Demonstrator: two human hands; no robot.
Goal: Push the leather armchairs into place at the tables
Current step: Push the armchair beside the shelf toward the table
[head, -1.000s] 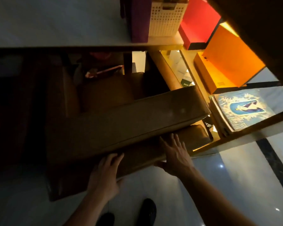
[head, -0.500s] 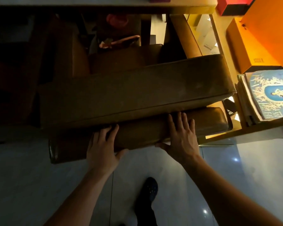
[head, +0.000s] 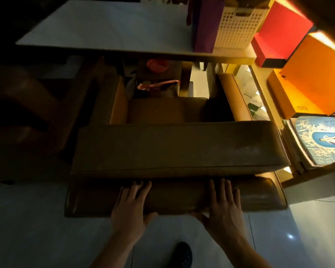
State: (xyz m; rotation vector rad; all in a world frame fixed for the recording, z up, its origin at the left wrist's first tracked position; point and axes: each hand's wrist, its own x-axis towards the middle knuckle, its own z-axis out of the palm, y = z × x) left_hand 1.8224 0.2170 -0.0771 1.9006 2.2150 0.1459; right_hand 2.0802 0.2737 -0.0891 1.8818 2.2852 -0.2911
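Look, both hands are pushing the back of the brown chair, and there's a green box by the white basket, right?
Not green. The head view shows a red box by the white basket. Both the left hand and right hand do press the brown chair back.

purple bag | white basket (perforated) | red box | orange box

The armchair has its front tucked under the table, so the clutter beyond its seat at twelve o'clock is too dark to identify. At nine o'clock everything sinks into shadow. The picture stack at three o'clock is cut by the edge.
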